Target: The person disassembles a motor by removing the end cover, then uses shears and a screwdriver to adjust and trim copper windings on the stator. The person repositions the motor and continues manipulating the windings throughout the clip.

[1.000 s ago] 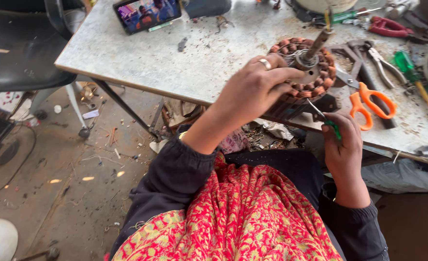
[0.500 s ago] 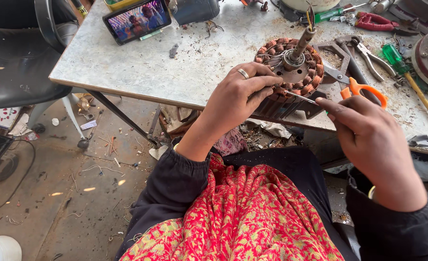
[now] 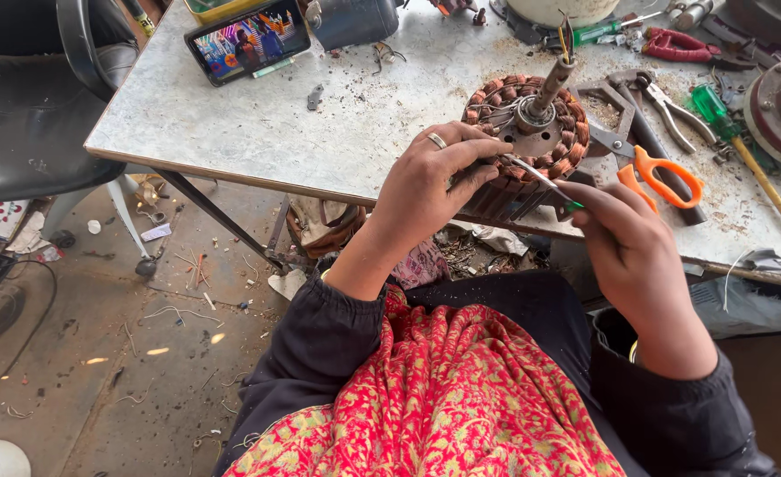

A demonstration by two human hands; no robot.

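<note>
From the head camera, the left hand (image 3: 430, 181) curls over the near side of a round motor stator (image 3: 523, 141) with copper windings, fingers closed on its dark laminated edge, a ring on one finger. The right hand (image 3: 629, 256) pinches a thin metal tool (image 3: 539, 175) between thumb and fingertips; its tip seems to reach into the windings, though the contact is hard to make out. The stator rests tilted at the front edge of a worn grey table (image 3: 258, 132), shaft pointing up. Orange-handled scissors (image 3: 660, 172) lie just right of it, pliers (image 3: 664, 102) beyond, a phone (image 3: 247, 40) far left. A black chair (image 3: 33, 106) stands on the littered concrete floor (image 3: 99, 353).
</note>
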